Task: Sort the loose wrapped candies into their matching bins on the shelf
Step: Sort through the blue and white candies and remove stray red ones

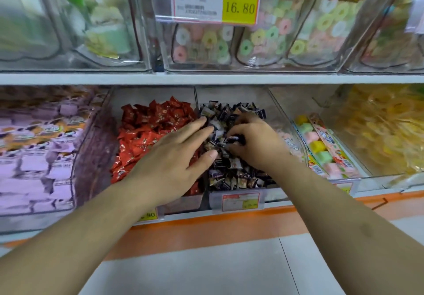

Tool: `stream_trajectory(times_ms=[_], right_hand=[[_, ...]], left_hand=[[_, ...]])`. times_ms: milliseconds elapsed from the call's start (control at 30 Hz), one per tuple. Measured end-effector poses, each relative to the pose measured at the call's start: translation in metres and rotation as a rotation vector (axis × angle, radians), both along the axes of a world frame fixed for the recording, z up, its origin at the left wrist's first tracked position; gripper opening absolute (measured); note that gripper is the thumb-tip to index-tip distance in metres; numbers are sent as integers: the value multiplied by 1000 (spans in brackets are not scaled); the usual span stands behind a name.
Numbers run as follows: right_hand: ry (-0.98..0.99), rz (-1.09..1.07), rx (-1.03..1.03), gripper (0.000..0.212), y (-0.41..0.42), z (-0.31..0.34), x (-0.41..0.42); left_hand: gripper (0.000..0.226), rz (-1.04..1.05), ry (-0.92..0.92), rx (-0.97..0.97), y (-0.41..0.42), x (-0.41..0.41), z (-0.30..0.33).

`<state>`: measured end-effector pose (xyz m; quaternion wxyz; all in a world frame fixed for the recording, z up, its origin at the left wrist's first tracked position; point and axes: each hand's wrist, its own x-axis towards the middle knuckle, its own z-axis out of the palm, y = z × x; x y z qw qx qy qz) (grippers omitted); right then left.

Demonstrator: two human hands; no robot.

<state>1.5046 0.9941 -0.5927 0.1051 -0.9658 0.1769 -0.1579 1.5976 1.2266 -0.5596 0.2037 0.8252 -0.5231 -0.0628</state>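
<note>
I'm mid-sort in the dark bin (238, 199) on the shelf: my right hand (254, 141) pinches what looks like a dark candy (232, 139), my left hand (176, 157) lies fingers-spread over the divider, so next I must judge its bin.

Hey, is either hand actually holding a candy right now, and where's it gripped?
The right hand pinches a dark wrapped candy at one end, in its fingers. The left hand lies flat over the bins, holding nothing.
</note>
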Motion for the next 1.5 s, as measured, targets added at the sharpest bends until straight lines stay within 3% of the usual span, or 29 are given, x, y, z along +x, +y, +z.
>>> stream_trajectory(times_ms=[133,233,333,400,467,800,933,1033,1100,1167,1267,1367,1500], right_hand=[[-14,-117,-66,25,-10,4,-2],[-42,-12,-41,41,-2,12,-1],[-97,215,67,38,19,22,-2],[68,337,136,47,35,18,-7],[192,315,44,57,41,9,-11],[69,35,-179,19,7,3,-15],[51,-34,-72,20,-3,4,-14],[3,-75,3,36,2,12,-10],[4,-17,22,47,11,22,-10],[53,133,65,45,26,25,-10],[194,287,71,52,47,12,-9],[251,259,-45,50,49,5,-5],[228,201,-151,31,34,6,-3]], left_hand=[[66,-1,1,8,1,0,0],[65,-5,0,15,0,0,0],[65,-14,6,6,-1,-1,-1],[65,-14,12,5,-1,-2,0],[64,-9,19,6,-1,-1,0],[61,-1,31,7,2,-1,0],[61,-12,16,-7,1,2,-3],[62,-20,8,-15,0,3,-4],[63,-29,13,-15,0,5,-4],[64,-38,29,-20,0,7,-4],[64,-54,37,-20,1,10,-3],[63,-53,39,-3,3,11,-2],[63,-40,39,6,4,10,-1]])
